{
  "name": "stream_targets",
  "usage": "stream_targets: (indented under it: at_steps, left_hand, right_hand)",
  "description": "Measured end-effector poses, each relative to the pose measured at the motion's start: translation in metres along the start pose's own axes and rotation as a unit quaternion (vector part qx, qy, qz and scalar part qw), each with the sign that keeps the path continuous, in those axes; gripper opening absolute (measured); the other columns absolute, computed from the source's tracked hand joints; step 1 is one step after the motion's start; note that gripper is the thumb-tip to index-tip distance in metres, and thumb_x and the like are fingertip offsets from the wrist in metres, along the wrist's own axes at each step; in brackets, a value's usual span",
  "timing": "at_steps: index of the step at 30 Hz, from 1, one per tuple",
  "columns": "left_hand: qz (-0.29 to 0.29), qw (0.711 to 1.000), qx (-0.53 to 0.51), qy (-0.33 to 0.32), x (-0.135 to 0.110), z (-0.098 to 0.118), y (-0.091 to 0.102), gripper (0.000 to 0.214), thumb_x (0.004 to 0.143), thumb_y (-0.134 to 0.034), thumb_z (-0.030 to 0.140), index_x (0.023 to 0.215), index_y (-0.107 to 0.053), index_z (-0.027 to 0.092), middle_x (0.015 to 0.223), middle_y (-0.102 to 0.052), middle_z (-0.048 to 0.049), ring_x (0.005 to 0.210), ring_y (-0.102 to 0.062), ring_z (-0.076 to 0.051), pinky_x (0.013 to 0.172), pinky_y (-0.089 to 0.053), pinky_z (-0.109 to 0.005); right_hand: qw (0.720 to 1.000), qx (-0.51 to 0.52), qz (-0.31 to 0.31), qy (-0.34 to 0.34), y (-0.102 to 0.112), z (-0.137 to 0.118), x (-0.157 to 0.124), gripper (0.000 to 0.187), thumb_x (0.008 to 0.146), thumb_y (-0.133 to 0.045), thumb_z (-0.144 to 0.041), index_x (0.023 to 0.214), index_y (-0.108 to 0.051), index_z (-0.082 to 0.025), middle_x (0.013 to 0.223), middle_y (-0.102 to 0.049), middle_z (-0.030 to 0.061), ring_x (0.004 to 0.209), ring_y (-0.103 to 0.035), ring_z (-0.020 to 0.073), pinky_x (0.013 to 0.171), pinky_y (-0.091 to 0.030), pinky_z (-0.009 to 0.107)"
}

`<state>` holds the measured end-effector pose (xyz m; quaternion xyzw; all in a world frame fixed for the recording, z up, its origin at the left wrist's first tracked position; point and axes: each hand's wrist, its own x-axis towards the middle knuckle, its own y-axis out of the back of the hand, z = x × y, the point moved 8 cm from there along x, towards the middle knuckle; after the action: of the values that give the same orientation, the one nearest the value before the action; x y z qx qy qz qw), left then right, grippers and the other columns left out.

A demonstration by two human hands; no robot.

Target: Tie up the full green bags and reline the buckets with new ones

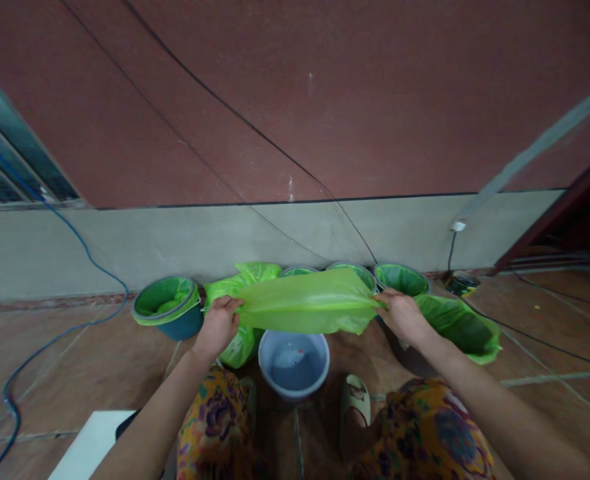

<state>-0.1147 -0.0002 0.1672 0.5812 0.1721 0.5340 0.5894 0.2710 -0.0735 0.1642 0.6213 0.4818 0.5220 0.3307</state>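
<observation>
A translucent green plastic bag (309, 301) is stretched flat between my two hands, just above a bare blue-grey bucket (293, 363) on the floor between my feet. My left hand (219, 324) is closed on the bag's left edge. At the bag's right edge my right hand (403, 315) is closed on it too. Both arms reach forward over my knees in patterned cloth.
Several buckets lined with green bags stand along the wall: one at the left (169, 307), one at the back right (401, 278), one on the right (457, 328). A blue cable (49, 340) loops over the tiled floor. A white object (89, 445) lies lower left.
</observation>
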Motion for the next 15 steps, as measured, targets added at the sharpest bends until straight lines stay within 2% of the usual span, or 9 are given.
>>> stream_targets:
  at_steps: [2,4,8,10,12,15]
  left_hand:
    - [0.031,0.999,0.011,0.004,-0.003,-0.006,0.001,0.029,0.074,-0.047,0.017,0.093,-0.068,0.015,0.09,-0.062,-0.0105,0.093,-0.059,-0.025,0.091,-0.045,-0.04]
    - [0.072,0.997,-0.023,0.014,-0.008,-0.018,0.004,0.023,0.074,-0.05,0.022,0.086,-0.068,0.015,0.096,-0.061,-0.011,0.096,-0.058,-0.025,0.093,-0.045,-0.04]
    - [0.132,0.971,-0.192,0.045,-0.016,-0.042,0.012,0.014,0.073,-0.056,0.027,0.077,-0.064,0.016,0.12,-0.055,-0.0116,0.112,-0.053,-0.024,0.1,-0.04,-0.038]
    - [0.133,0.943,-0.298,0.07,-0.018,-0.047,0.016,0.015,0.074,-0.058,0.03,0.077,-0.064,0.016,0.124,-0.056,-0.0104,0.117,-0.05,-0.025,0.103,-0.036,-0.039]
    - [0.137,0.901,-0.399,0.1,-0.02,-0.045,0.024,0.019,0.075,-0.059,0.033,0.082,-0.066,0.016,0.125,-0.057,-0.0102,0.119,-0.05,-0.025,0.103,-0.035,-0.039]
    - [0.168,0.826,-0.518,0.143,-0.021,-0.033,0.043,0.029,0.075,-0.06,0.034,0.096,-0.066,0.014,0.116,-0.064,-0.0102,0.106,-0.058,-0.024,0.092,-0.044,-0.036]
  right_hand:
    - [1.0,0.003,0.02,0.008,0.004,0.001,-0.005,0.022,0.08,-0.048,-0.021,0.083,-0.069,-0.018,0.087,-0.065,0.0093,0.082,-0.062,0.023,0.078,-0.05,0.036]
    - [0.997,0.044,0.06,0.015,0.011,0.003,-0.01,0.019,0.08,-0.051,-0.026,0.082,-0.068,-0.019,0.098,-0.063,0.01,0.092,-0.061,0.0235,0.086,-0.047,0.038]
    - [0.977,0.172,0.123,0.015,0.027,0.006,-0.021,0.015,0.078,-0.058,-0.033,0.082,-0.066,-0.021,0.131,-0.05,0.0082,0.12,-0.047,0.026,0.103,-0.035,0.043]
    - [0.959,0.246,0.143,0.017,0.038,-0.001,-0.026,0.012,0.079,-0.058,-0.033,0.082,-0.064,-0.022,0.136,-0.046,0.0059,0.125,-0.043,0.0252,0.105,-0.032,0.043]
    - [0.936,0.305,0.174,0.019,0.054,-0.011,-0.03,0.01,0.08,-0.059,-0.031,0.08,-0.063,-0.022,0.137,-0.046,0.005,0.126,-0.042,0.0247,0.106,-0.031,0.043]
    - [0.908,0.345,0.236,0.025,0.081,-0.028,-0.034,0.009,0.08,-0.059,-0.03,0.078,-0.064,-0.022,0.135,-0.049,0.0042,0.124,-0.045,0.0252,0.105,-0.032,0.043]
